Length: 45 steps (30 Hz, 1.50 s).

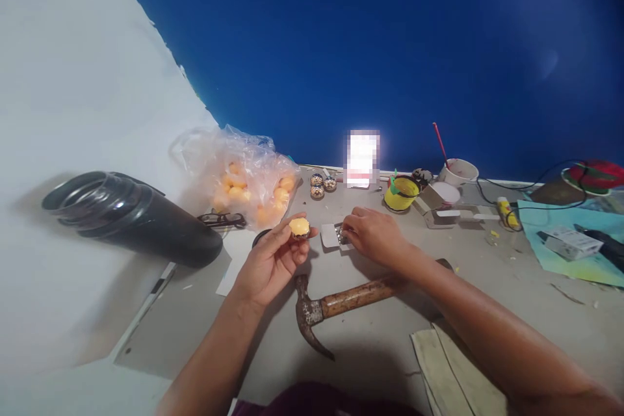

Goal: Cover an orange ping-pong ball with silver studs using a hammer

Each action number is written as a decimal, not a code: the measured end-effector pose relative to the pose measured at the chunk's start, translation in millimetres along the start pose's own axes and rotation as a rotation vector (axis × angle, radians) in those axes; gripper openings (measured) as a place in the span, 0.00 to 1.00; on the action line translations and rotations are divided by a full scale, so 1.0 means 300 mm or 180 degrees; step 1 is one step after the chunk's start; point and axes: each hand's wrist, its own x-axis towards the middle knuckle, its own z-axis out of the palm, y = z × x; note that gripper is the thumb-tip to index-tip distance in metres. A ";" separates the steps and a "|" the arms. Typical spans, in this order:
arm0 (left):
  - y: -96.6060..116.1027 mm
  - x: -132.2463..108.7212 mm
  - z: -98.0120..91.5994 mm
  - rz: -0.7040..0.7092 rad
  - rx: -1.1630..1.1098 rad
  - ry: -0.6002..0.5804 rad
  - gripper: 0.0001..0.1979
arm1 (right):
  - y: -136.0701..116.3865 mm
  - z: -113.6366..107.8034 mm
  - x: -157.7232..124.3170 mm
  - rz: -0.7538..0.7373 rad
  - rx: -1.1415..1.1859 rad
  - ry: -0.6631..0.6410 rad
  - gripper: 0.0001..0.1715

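My left hand (277,253) holds a small orange ball (299,228) between thumb and fingers. The ball's top is bare orange, and its lower part is covered in dark, shiny metal. To the right, my right hand (373,234) reaches with bent fingertips into a small open white box (330,236) of tiny silvery pieces, perhaps tacks. What the fingertips pinch, if anything, is hidden. Below both hands lies a claw hammer (358,299), its wooden handle passing under my right forearm. Behind them sit three shiny metal-studded balls (317,190).
A clear plastic bag (244,179) of orange balls stands back left, near eyeglasses (221,220) and a large dark cylinder (141,221). Back right are a yellow cup (401,195), a white tub (459,172) and a glue bottle (507,213). A folded cloth (453,370) lies in front.
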 end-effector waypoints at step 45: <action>-0.025 0.005 0.011 -0.0057 0.0166 0.0261 0.09 | 0.023 0.080 0.047 -0.0119 0.0412 0.0236 0.11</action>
